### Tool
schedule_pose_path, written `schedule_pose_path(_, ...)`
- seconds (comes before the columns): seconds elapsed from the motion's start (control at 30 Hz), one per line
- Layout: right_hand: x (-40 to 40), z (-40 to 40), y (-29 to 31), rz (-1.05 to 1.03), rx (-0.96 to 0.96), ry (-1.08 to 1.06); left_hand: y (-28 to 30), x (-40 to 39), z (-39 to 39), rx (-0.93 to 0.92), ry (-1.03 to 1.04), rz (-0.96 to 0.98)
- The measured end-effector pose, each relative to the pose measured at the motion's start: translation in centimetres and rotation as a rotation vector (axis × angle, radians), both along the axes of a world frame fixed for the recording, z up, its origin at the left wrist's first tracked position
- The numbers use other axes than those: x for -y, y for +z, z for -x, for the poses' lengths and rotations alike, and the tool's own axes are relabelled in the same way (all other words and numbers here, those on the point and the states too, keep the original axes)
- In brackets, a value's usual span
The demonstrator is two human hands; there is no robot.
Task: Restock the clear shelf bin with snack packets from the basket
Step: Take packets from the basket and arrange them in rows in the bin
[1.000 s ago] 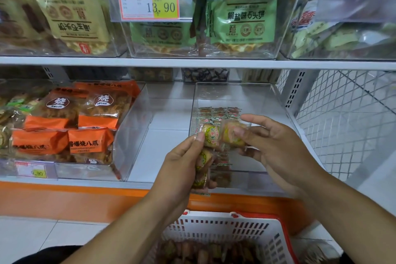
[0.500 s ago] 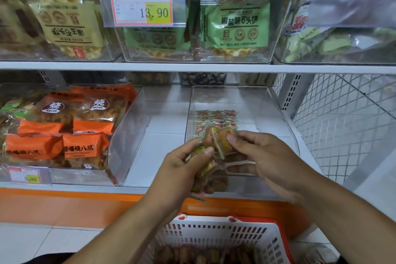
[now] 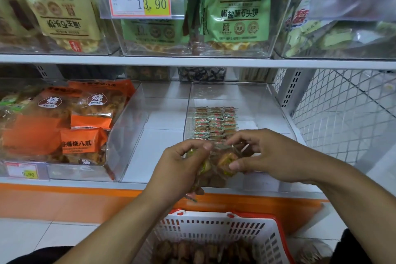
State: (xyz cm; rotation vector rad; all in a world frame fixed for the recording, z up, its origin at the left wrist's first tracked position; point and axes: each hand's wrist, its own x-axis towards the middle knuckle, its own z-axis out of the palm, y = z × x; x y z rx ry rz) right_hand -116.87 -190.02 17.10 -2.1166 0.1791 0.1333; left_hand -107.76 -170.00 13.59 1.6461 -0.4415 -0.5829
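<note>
Both hands hold a bunch of snack packets at the front edge of the clear shelf bin. The left hand grips several packets with curled fingers; some hang below its palm. The right hand pinches one packet between thumb and fingers. The packets are small, clear-wrapped, brown inside, with yellow-green and orange labels. More packets stand in neat rows on the bin floor, toward its left side, showing crimped green-and-red edges. The bin sits on the lower shelf. The white basket with a red rim stands below, holding brown packets.
</note>
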Motion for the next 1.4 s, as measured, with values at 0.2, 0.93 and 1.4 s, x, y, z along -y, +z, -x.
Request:
schedule_pose_path(0.2, 3.9, -3.7, -2.5, 0.645, -0.186, -0.308, -0.2, 1.2, 0.6, -0.088, 0.089, 0.046)
schedule_pose_path(0.93, 2.2, -7.6, -5.2, 0.575, -0.151, -0.399, -1.4, 2.0, 0.0, -0.3, 0.116, 0.13)
schedule_pose_path(1.4, -4.3, -1.6, -1.2, -0.228, 0.151, -0.345, -0.5, 1.4, 0.3, -0.207, 0.237, 0.23)
